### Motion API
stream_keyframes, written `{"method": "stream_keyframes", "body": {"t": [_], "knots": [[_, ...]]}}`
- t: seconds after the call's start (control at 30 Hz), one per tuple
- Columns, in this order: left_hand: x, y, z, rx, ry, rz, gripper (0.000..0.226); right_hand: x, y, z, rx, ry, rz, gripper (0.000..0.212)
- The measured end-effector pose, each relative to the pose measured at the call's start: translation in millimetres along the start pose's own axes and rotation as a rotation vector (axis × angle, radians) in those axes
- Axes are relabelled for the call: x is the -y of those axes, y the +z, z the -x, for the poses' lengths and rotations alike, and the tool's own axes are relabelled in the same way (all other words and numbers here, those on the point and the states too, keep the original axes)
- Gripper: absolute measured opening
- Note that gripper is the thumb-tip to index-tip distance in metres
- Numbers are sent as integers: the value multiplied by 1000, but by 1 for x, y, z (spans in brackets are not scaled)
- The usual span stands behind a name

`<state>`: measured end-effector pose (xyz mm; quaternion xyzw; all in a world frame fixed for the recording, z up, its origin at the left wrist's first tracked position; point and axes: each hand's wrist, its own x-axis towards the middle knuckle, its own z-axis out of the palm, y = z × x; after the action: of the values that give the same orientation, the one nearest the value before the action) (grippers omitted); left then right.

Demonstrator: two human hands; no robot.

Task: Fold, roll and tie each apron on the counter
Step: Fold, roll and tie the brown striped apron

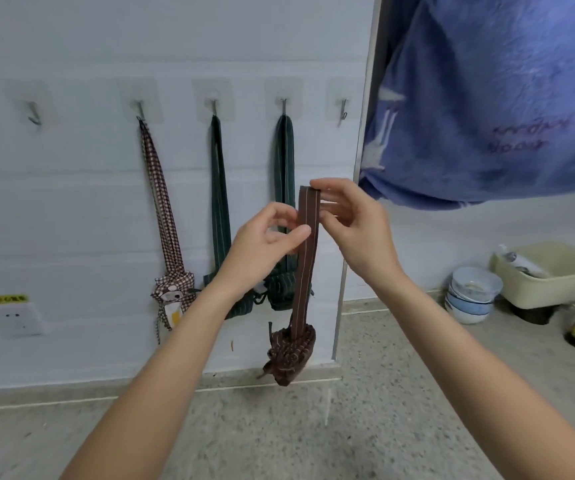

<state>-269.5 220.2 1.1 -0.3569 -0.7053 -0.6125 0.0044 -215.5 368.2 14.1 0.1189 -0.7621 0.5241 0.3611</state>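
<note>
- White tiled wall [71, 202] fills the far side, carrying a row of clear stick-on metal hooks; the rightmost hook [343, 110] and the leftmost hook [35, 114] are bare.
- Three rolled bundles already hang there: a brown-and-white checked apron [170, 285] and two dark green striped aprons, one [218, 202] in the middle, the other [284, 188] partly behind your hands.
- You hold the brown pinstriped apron [291, 351], rolled and tied, dangling by its neck strap [308, 237] above the speckled stone counter [279, 438], near the wall corner.
- Your left hand [265, 244] pinches the strap between thumb and curled fingers, partway down.
- Your right hand [355, 223] pinches the strap's top fold, fingers bent around the loop.
- Judging by this, the bundle looks finished and the free right hook seems the likely target.
- Risk: the loop is narrow and held flat; if you don't spread it, it may miss the small hook and slide off.
- Risk: tugging down could peel the adhesive pad, or loosen the tie so the roll unwinds.
- Right of you, stacked blue-and-white bowls [473, 292] sit near a cream plastic basin [556, 282]; a swinging bundle shouldn't reach them, but mind your elbow.
</note>
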Motion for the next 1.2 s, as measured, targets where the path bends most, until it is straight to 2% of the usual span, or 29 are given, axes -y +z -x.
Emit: {"method": "stream_keyframes", "body": {"t": [0.1, 0.2, 0.33, 0.5, 0.63, 0.8, 1.0, 1.13, 1.2], "knots": [[-8, 9, -23, 57, 39, -49, 25, 0, -8, -10, -89, -38, 105, 31], [-17, 16, -54, 26, 68, -16, 18, -7, -20, -33, -191, -84, 237, 23], [-23, 27, -105, -118, 134, -25, 15, -19, -36, -72, -352, -174, 394, 15], [-21, 39, -155, -276, 203, -83, 16, -26, -40, -114, -496, -253, 601, 16], [-20, 36, -178, -364, 239, -154, 13, -29, -40, -139, -485, -254, 704, 18], [-13, 34, -185, -371, 256, -327, 17, -30, -39, -150, -471, -237, 746, 14], [3, 39, -176, -283, 199, -258, 9, -47, -43, -132, -347, -41, 446, 14], [15, 44, -147, -271, 289, -340, 31, -72, -52, -93, -324, -15, 385, 15], [31, 50, -127, -255, 285, -371, 35, -98, -58, -69, -279, 79, 384, 20]]}}
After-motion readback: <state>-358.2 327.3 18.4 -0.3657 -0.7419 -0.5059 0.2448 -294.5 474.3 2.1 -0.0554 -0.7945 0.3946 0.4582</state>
